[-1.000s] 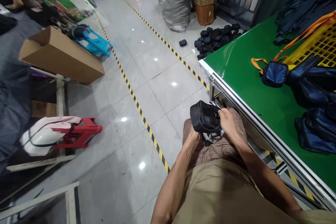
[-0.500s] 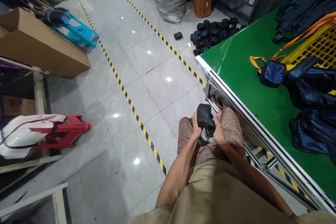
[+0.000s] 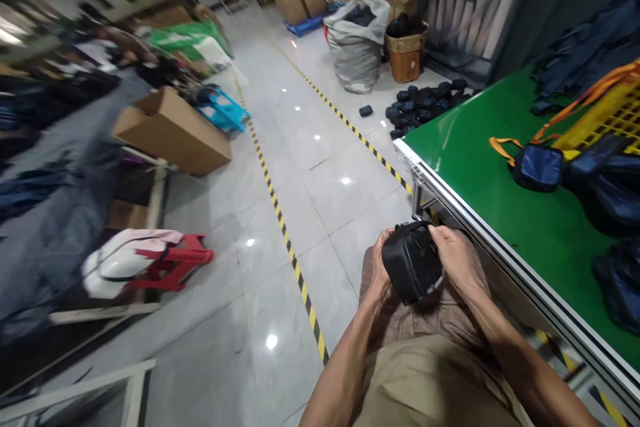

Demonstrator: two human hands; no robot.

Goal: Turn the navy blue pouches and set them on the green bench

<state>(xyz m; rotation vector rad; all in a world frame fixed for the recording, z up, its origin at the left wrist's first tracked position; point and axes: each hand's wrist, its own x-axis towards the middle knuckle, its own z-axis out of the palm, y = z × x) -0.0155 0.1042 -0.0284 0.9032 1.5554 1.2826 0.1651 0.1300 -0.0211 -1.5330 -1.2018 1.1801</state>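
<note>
A small black pouch [image 3: 410, 265] is held up over my lap between both hands. My left hand [image 3: 381, 261] is closed on its left side, with some fingers hidden behind it. With the fingers pinched at its upper right edge, my right hand [image 3: 454, 252] grips the same pouch. Its outside looks dark and boxy, and a pale edge shows at the lower right. On the green table [image 3: 465, 140] to my right lies a small navy pouch [image 3: 539, 167] with an orange strap, beside other navy bags [image 3: 607, 180].
Several dark pouches [image 3: 425, 107] are piled on the floor past the table corner, near a grey sack [image 3: 355, 50] and a brown bin [image 3: 404, 60]. Striped tape [image 3: 285, 230] runs along the floor. To the left are a red folding stool [image 3: 175, 260] and a cardboard box [image 3: 175, 133].
My view has tilted up, showing more of the room. The pouch has been raised and turned, and looks larger and wider. Both hands still hold it, the right now at its upper edge.
</note>
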